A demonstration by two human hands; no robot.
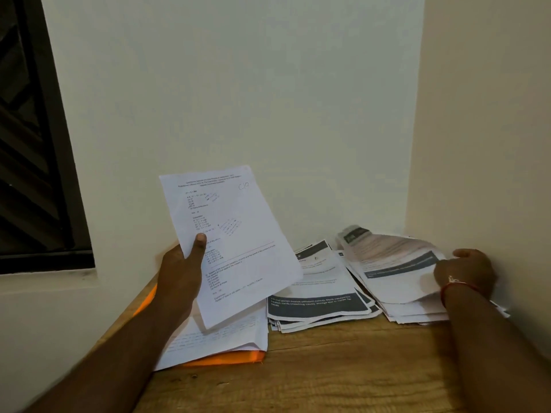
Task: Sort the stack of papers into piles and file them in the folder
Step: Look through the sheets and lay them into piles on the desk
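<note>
Left hand (182,272): raised above the table's left side; thumb on the front of a printed sheet and fingers behind it, pinching its lower left edge.
Held sheet (238,234): upright and tilted, print toward the camera, with a handwritten mark near the top right corner. It hides part of the left pile and the left edge of the middle pile.
Right hand (465,272): at the far edge of the right pile, back of the hand up, fingers curled out of sight. Whether they pinch any sheets cannot be told (this part is blurred).
Right pile (396,281): close to the right wall, top sheets bowed upward.
Middle pile (319,296): fanned sheets with dark banners, lying flat between the other two piles.
Left pile (214,338): white sheets lying on the orange folder.
Orange folder (229,357): flat on the table, only its front edge and a strip beside the left forearm showing.
Table (357,371): wooden, set into the wall corner.
Window (29,144): dark, on the left.
Red thread (456,284): round the right wrist.
</note>
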